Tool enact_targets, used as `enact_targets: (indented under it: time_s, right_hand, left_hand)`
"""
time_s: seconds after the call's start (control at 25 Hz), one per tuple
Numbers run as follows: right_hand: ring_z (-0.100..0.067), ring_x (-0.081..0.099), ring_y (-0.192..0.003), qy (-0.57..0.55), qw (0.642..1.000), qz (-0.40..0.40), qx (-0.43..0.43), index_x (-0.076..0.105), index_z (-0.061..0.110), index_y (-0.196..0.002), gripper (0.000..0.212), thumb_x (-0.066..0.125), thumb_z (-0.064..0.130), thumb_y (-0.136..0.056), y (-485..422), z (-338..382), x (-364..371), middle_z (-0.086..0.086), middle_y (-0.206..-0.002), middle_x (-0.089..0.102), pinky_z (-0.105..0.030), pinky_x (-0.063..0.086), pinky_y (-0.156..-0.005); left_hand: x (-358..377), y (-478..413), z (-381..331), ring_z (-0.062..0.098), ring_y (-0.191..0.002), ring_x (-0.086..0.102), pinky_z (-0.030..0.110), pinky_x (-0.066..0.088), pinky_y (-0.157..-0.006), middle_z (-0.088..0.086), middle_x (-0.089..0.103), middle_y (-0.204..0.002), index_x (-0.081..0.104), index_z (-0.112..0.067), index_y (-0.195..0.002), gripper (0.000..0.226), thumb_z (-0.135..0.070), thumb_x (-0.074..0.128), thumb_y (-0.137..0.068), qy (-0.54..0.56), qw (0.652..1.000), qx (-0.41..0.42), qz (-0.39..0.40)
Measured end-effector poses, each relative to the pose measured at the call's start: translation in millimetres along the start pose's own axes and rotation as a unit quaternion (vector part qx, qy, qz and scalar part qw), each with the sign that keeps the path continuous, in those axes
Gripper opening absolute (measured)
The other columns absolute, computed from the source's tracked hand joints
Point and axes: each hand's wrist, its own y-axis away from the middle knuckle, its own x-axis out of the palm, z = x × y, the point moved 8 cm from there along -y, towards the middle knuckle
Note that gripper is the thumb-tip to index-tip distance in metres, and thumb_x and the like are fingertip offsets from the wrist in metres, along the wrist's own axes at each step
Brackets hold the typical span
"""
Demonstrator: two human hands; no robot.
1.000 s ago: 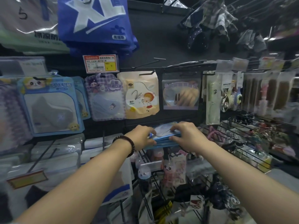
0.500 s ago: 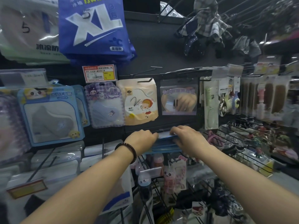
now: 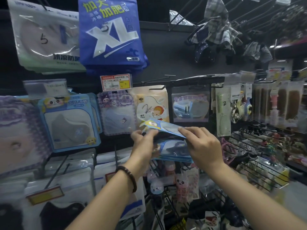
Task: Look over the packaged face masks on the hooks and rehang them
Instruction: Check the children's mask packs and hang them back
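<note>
A blue packaged face mask (image 3: 163,127) is tilted up nearly flat between my hands, in front of the hook wall. My left hand (image 3: 144,138) pinches its left edge and my right hand (image 3: 201,143) grips its right end. Just below them lies a stack of more blue mask packs (image 3: 172,150) on a wire rack. Other mask packs hang on hooks: a blue panda pack (image 3: 69,123), a purple cartoon pack (image 3: 117,112) and a cream pack with a child drawing (image 3: 152,103).
A large blue XL bag (image 3: 111,32) and a clear pack (image 3: 44,37) hang above. A bare hook (image 3: 154,79) sticks out over the cream pack. Combs and brushes (image 3: 272,103) hang at the right, above wire racks (image 3: 259,156) of small goods.
Both hands have lifted one blue mask pack up off the stack, which now shows beneath it. The view has tilted slightly upward.
</note>
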Motion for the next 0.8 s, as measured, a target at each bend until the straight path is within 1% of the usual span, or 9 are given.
enact_targets:
  time_s: [0.08, 0.16, 0.32, 0.4, 0.48, 0.56, 0.64, 0.72, 0.8]
  right_hand:
    - [-0.031, 0.071, -0.090, 0.011, 1.000, -0.004, -0.002, 0.078, 0.020, -0.131, 0.033, 0.062, 0.016, -0.102, 2, 17, -10, -0.002, -0.116, 0.079, -0.043, 0.058, -0.068]
    - [-0.033, 0.072, -0.087, 0.026, 1.000, -0.003, -0.015, 0.078, 0.020, -0.130, 0.036, 0.066, 0.014, -0.097, 5, 38, -16, -0.002, -0.117, 0.079, -0.043, 0.057, -0.066]
    - [-0.033, 0.070, -0.083, -0.003, 0.996, 0.038, -0.080, 0.078, 0.018, -0.129, 0.043, 0.069, 0.026, -0.088, 8, 87, -26, -0.005, -0.115, 0.076, -0.042, 0.054, -0.067]
    - [-0.031, 0.067, -0.096, -0.063, 0.989, 0.095, -0.094, 0.077, 0.019, -0.128, 0.047, 0.072, 0.045, -0.089, 5, 106, -27, -0.006, -0.116, 0.072, -0.043, 0.053, -0.078]
    - [-0.027, 0.064, -0.108, -0.117, 0.985, 0.119, -0.039, 0.078, 0.020, -0.119, 0.045, 0.066, 0.056, -0.093, -6, 110, -24, -0.005, -0.118, 0.069, -0.044, 0.052, -0.088]
    - [-0.023, 0.062, -0.115, -0.171, 0.975, 0.114, 0.088, 0.076, 0.019, -0.120, 0.045, 0.063, 0.054, -0.094, -27, 104, -15, -0.002, -0.119, 0.068, -0.042, 0.052, -0.096]
    - [-0.017, 0.063, -0.118, -0.260, 0.923, 0.153, 0.238, 0.069, 0.021, -0.133, 0.046, 0.068, 0.048, -0.096, -47, 95, 5, 0.004, -0.125, 0.067, -0.034, 0.052, -0.099]
    - [-0.013, 0.070, -0.112, -0.368, 0.838, 0.200, 0.349, 0.065, 0.021, -0.140, 0.046, 0.077, 0.035, -0.098, -57, 95, 26, 0.005, -0.126, 0.072, -0.030, 0.055, -0.094]
    - [-0.017, 0.076, -0.101, -0.466, 0.754, 0.189, 0.422, 0.070, 0.016, -0.136, 0.040, 0.080, 0.021, -0.098, -59, 99, 40, 0.000, -0.114, 0.078, -0.029, 0.063, -0.084]
  left_hand:
    - [7, 14, 8, 0.045, -0.120, 0.070, 0.050, 0.059, -0.091, 0.026, 0.066, -0.140, 0.061, -0.009, -0.141, 0.060, -0.046, 0.067, -0.094, 0.196, 0.974, -0.069, 0.087]
    - [3, 22, 3, 0.042, -0.123, 0.069, 0.050, 0.053, -0.094, 0.020, 0.071, -0.136, 0.064, -0.004, -0.139, 0.060, -0.050, 0.064, -0.100, 0.238, 0.964, -0.037, 0.110]
    - [-25, 20, -4, 0.033, -0.098, 0.074, 0.044, 0.060, -0.080, 0.022, 0.077, -0.118, 0.068, -0.007, -0.126, 0.025, -0.024, 0.057, -0.110, 0.237, 0.971, 0.041, -0.008]
    - [-50, 17, -8, 0.035, -0.100, 0.075, 0.049, 0.061, -0.087, 0.017, 0.078, -0.113, 0.071, -0.009, -0.119, 0.018, -0.014, 0.056, -0.110, 0.210, 0.972, 0.082, -0.062]
    - [-69, 16, -14, 0.037, -0.107, 0.077, 0.054, 0.060, -0.099, 0.015, 0.081, -0.113, 0.074, -0.008, -0.114, 0.019, -0.008, 0.056, -0.109, 0.162, 0.978, 0.113, -0.072]
    - [-78, 23, -21, 0.034, -0.102, 0.078, 0.051, 0.062, -0.096, 0.018, 0.081, -0.112, 0.074, -0.004, -0.114, 0.019, -0.003, 0.056, -0.108, 0.154, 0.981, 0.104, -0.053]
    - [-82, 29, -26, 0.033, -0.104, 0.078, 0.048, 0.062, -0.095, 0.019, 0.081, -0.113, 0.075, -0.002, -0.116, 0.019, -0.002, 0.057, -0.107, 0.142, 0.986, 0.090, -0.017]
    - [-90, 32, -31, 0.034, -0.108, 0.077, 0.048, 0.061, -0.097, 0.016, 0.081, -0.112, 0.074, -0.004, -0.117, 0.017, -0.002, 0.061, -0.106, 0.126, 0.986, 0.105, 0.002]
    - [-106, 35, -36, 0.032, -0.103, 0.078, 0.045, 0.063, -0.093, 0.012, 0.082, -0.106, 0.072, -0.008, -0.112, 0.012, -0.002, 0.067, -0.103, 0.102, 0.987, 0.123, -0.027]
